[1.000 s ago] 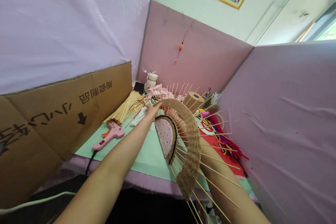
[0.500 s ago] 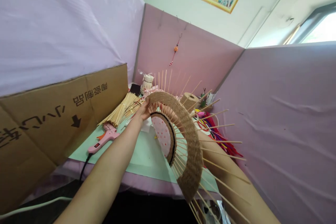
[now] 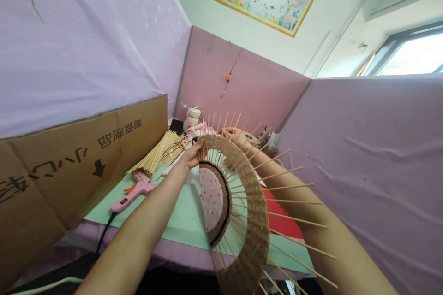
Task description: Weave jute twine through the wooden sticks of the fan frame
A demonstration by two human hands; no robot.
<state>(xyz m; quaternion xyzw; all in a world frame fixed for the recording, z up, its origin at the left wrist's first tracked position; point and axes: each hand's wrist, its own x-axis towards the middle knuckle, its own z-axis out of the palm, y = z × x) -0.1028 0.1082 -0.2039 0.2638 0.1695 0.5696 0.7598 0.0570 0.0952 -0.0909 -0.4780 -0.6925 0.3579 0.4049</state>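
A half-round woven piece (image 3: 254, 207) of brown cord on thin wooden sticks stands tilted above the table. Its inner half disc (image 3: 212, 198) is pale pink with red dots and has a black and brown rim. My left hand (image 3: 194, 153) grips the upper left end of the woven band, fingers wrapped round it. Behind the band's top edge, my right hand (image 3: 231, 133) is at the stick tips, its fingers bent and partly hidden by the sticks. Whether it pinches anything is unclear.
A pink glue gun (image 3: 133, 193) lies on the green table top (image 3: 176, 214), beside a bundle of sticks (image 3: 155, 152). A cardboard sheet (image 3: 83, 166) stands left. Behind are a white jar (image 3: 192, 117) and a cord spool (image 3: 249, 138). Red material (image 3: 282, 216) lies right.
The view has tilted up slightly. My right hand has come up from behind the woven band to the stick tips. The woven piece appears lower and turned more face-on. My left hand keeps its grip.
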